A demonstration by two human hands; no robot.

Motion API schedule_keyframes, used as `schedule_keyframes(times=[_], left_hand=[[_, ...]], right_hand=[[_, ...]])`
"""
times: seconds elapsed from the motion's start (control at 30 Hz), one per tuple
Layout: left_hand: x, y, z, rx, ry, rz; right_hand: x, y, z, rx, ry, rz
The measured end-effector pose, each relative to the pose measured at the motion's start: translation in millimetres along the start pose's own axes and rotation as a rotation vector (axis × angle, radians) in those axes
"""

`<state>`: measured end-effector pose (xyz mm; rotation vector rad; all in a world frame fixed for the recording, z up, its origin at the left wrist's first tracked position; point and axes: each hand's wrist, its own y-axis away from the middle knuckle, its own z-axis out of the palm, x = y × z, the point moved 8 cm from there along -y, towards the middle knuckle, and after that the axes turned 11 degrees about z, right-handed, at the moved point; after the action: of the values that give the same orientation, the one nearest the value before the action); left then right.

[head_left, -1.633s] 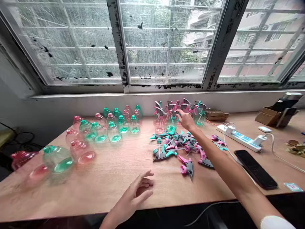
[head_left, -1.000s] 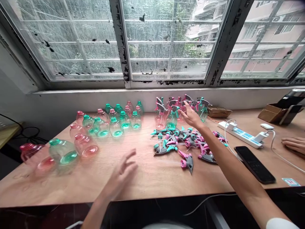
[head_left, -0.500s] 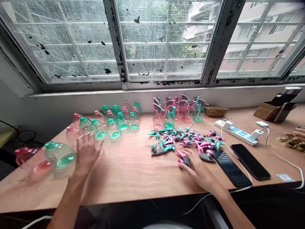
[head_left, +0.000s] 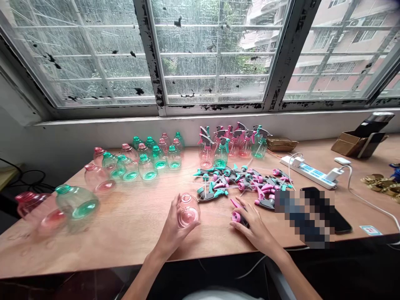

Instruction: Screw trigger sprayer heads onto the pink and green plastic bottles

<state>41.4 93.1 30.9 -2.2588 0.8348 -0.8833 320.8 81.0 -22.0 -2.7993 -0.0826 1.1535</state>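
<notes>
My left hand point(head_left: 175, 221) is wrapped round a clear pink bottle point(head_left: 189, 211) without a spray head, its neck tilted toward the back of the table. My right hand point(head_left: 252, 221) closes on a pink and grey trigger spray head point(head_left: 238, 216), partly hidden under the fingers. Just beyond the hands lies a heap of loose trigger spray heads point(head_left: 245, 179) in pink, teal and grey. Open-necked pink and green bottles, among them a green bottle point(head_left: 77, 202), stand to the left.
Several bottles fitted with spray heads point(head_left: 221, 154) stand by the wall. Right of the heap are a white power strip point(head_left: 309, 171) with cables, a dark phone point(head_left: 342, 223) beside a pixelated area, a cardboard box point(head_left: 346, 143) and gold-coloured pieces point(head_left: 379, 183).
My left hand has moved right from beside the bottles to the middle front, now with a pink bottle in it. My right hand keeps the spray head in nearly the same place.
</notes>
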Motion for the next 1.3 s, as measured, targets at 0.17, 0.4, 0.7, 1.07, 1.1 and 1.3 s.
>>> schedule_keyframes(times=[0.17,0.4,0.7,1.07,1.1,1.3], left_hand=[[3.2,-1.9,-3.2,-0.003,-0.080,0.070],[15.0,0.0,-3.3,0.015,-0.300,0.162],[24.9,2.1,10.1,-0.141,-0.329,0.263],[29.4,2.0,25.3,-0.217,-0.009,0.167],[27.1,3.8,25.8,-0.208,0.031,0.137],[13.7,16.1,26.2,-0.161,0.336,-0.126]], right_hand=[[11.0,-1.2,-13.2,0.093,-0.249,0.044],[7.4,3.1,-13.3,0.148,-0.144,-0.046],[-8.4,8.8,-10.6,0.225,-0.001,-0.111],[-38.9,18.1,-4.9,0.176,-0.424,-0.066],[-36.7,17.4,-3.9,0.167,-0.464,-0.037],[-25.0,13.6,12.4,0.021,-0.704,0.148]])
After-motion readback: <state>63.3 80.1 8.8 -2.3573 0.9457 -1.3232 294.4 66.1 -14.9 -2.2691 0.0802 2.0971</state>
